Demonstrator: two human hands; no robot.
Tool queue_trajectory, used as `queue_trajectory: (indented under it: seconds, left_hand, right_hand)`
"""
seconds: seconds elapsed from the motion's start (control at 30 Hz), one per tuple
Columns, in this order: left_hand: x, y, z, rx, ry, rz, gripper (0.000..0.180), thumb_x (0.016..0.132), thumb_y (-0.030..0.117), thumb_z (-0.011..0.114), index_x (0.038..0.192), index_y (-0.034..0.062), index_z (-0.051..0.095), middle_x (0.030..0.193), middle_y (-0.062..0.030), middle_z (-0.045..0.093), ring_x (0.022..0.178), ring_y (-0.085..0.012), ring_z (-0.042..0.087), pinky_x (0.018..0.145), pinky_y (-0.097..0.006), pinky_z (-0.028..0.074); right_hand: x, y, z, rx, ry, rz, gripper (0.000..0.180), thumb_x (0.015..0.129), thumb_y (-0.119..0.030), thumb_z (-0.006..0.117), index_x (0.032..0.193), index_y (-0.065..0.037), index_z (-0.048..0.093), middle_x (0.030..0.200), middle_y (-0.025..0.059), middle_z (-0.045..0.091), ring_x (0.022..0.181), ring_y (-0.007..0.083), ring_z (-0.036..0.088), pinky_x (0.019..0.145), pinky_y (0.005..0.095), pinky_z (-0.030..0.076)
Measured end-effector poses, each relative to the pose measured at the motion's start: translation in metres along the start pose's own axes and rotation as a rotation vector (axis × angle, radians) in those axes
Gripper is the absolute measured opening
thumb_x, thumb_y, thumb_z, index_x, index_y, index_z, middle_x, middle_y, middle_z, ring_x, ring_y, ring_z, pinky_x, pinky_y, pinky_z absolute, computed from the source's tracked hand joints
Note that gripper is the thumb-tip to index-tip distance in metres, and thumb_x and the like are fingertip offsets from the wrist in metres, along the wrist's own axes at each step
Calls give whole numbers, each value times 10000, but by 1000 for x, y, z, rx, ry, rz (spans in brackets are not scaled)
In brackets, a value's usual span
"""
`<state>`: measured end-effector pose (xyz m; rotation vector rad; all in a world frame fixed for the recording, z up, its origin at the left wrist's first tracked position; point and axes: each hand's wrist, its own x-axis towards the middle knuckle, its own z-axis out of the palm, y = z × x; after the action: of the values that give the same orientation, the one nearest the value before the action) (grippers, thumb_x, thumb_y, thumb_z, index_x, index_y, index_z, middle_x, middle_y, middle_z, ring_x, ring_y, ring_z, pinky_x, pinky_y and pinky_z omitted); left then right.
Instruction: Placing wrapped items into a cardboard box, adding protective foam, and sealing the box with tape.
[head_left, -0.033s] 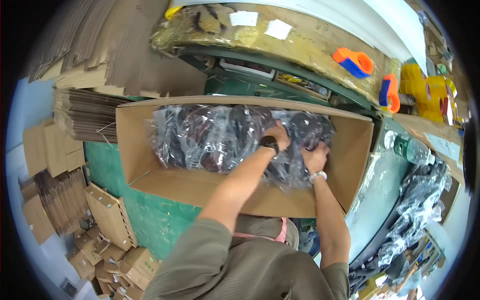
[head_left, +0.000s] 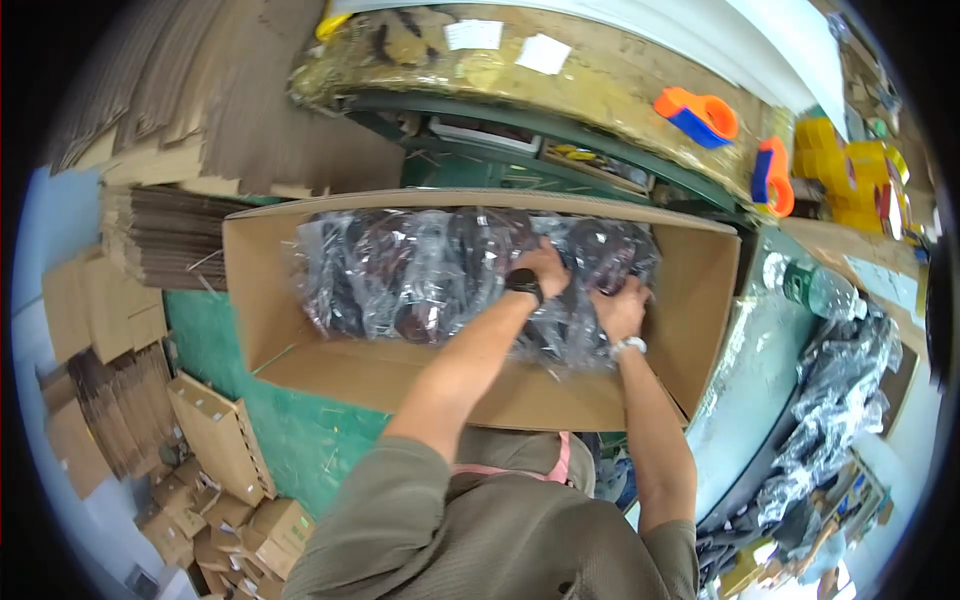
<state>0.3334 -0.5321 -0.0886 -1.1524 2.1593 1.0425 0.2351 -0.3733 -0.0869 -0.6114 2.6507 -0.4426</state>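
A long open cardboard box [head_left: 380, 370] lies across in front of me, with a row of dark, rounded items in clear plastic bags [head_left: 400, 270] along its far side. Both my hands reach inside, toward the right end. My left hand [head_left: 545, 268], with a black band at the wrist, is closed on the left edge of the rightmost bagged dark item [head_left: 605, 245]; its fingertips are partly hidden. Nearer me, my right hand [head_left: 620, 308], wearing a pale bracelet, grips the same bag with thumb and fingers curled. What the items are, I cannot tell through the crinkled plastic.
Beyond the box stands a tape-covered bench [head_left: 600, 70] with orange-and-blue tape dispensers [head_left: 697, 117] and yellow tape rolls [head_left: 850, 175]. Flattened cardboard [head_left: 165, 235] is stacked at left. On the right are a plastic bottle [head_left: 815, 287] and crumpled clear plastic [head_left: 835, 400].
The whole view has shifted slightly, so the box and bench appear a little further left. Both hands have moved slightly left and away from me, still at the rightmost bagged item.
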Motion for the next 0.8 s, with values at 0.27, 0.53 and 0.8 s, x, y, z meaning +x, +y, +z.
queue_trajectory:
  seconds: [0.27, 0.53, 0.8]
  left_hand:
    - [-7, -8, -17, 128, 22, -31, 722, 922, 430, 522, 1327, -151, 381, 1112, -321, 663, 1036, -429, 663, 915, -496, 521]
    - [9, -9, 12, 546, 299, 55, 720, 785, 624, 688, 1188, 39, 573, 889, -214, 722, 802, -403, 709, 690, -484, 571]
    - [-19, 52, 16, 361, 166, 616, 661, 828, 276, 724, 1345, -64, 492, 1334, -314, 530, 1265, -456, 494, 1060, -466, 414]
  right_hand:
    - [2, -41, -3, -54, -87, 112, 674, 698, -435, 843, 1104, -28, 492, 1117, 207, 521, 1011, 402, 630, 828, 486, 565]
    - [-14, -36, -30, 53, -228, 38, 646, 791, -364, 676, 1210, 114, 561, 1237, 325, 557, 1121, 460, 578, 911, 532, 509]
    - [-85, 175, -275, 591, 557, -353, 323, 793, -205, 719, 1076, -63, 651, 1014, 124, 649, 906, 340, 638, 785, 444, 536]
